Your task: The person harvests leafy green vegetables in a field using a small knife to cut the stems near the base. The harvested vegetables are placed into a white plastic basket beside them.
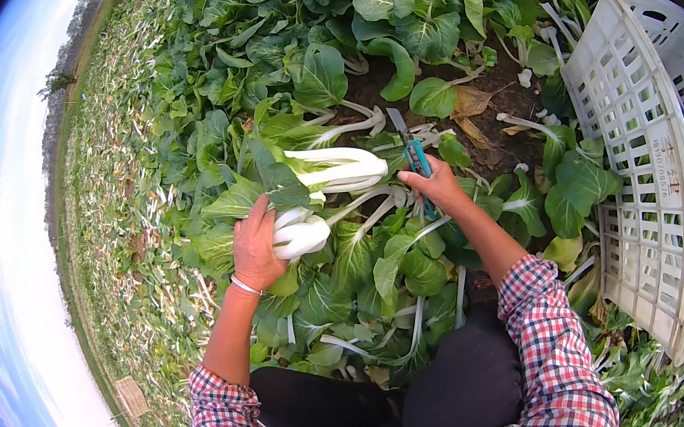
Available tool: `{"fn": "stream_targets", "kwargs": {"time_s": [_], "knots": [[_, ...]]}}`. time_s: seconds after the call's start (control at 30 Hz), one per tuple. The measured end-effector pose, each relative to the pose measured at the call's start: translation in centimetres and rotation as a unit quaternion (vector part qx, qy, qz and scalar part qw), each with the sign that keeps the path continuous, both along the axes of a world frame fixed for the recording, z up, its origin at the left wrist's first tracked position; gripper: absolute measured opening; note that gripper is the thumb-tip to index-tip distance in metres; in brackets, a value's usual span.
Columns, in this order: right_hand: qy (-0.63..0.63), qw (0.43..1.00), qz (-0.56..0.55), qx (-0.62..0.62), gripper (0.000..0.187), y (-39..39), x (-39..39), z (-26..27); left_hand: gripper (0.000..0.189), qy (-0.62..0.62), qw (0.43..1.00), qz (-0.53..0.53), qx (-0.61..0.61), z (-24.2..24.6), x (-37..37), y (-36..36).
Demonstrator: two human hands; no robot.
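My left hand [257,247] is closed around a head of bok choy [302,237] with thick white stalks and green leaves. Just above it lies a second bok choy head [348,172], its white base pointing right; whether my left hand also holds its leaves is hard to tell. In my right hand [441,187] is a teal-handled utility knife [416,158], its blade extended up and to the left. The blade is apart from both heads. Loose outer leaves with white stems [355,261] lie below and between my hands.
A white plastic crate [645,158] bearing writing stands at the right, with some greens inside. Growing bok choy [263,25] fills the upper left. Brown soil [501,105] shows at upper middle. My dark-clothed knees [468,388] are close below; a cut-over field [117,182] stretches left.
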State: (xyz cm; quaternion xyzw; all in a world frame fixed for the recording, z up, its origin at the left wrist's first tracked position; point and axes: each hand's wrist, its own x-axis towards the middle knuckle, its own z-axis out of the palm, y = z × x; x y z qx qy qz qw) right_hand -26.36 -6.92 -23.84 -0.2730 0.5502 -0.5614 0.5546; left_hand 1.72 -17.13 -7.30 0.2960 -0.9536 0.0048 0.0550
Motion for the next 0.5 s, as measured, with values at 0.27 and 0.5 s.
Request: {"fn": "stream_targets", "kwargs": {"time_s": [0.27,0.5], "knots": [[-0.151,0.945,0.0,-0.29,0.104,4.6,5.0,17.3,0.051,0.268,0.927,0.127,0.231,7.2,4.9,13.1],[0.04,0.96,0.022,-0.277,0.048,9.0,8.5,28.9,0.071,0.432,0.794,0.172,0.391,9.3,9.6,21.5]]}}
